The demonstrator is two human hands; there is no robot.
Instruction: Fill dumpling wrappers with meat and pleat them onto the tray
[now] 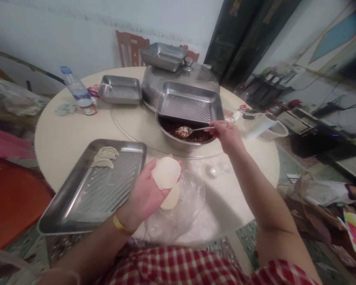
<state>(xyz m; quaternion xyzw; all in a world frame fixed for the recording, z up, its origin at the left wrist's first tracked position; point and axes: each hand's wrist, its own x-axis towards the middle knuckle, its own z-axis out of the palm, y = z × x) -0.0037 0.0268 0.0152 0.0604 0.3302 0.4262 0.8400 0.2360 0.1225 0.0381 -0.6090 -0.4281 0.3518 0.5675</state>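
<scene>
On the palm of my left hand (144, 194) rests a round dumpling wrapper (166, 172), with the fingers curled up around its edges. My right hand (227, 136) grips the handle of a metal spoon (197, 129). The spoon's bowl carries some filling and is over the dark minced filling (172, 128) in a steel bowl (180, 146). Below my left hand, more wrappers (171, 199) lie on a clear plastic bag (192, 194). Several folded dumplings (105, 156) sit in the far part of a large metal tray (106, 198) to the left.
A metal tray (190, 103) rests over the filling bowl's back. Behind stand a large domed lid (151, 87) with another tray (163, 55) on top, and a smaller tray (120, 90). A water bottle (74, 85) and jar (87, 107) are at left, a white basket (277, 131) at right.
</scene>
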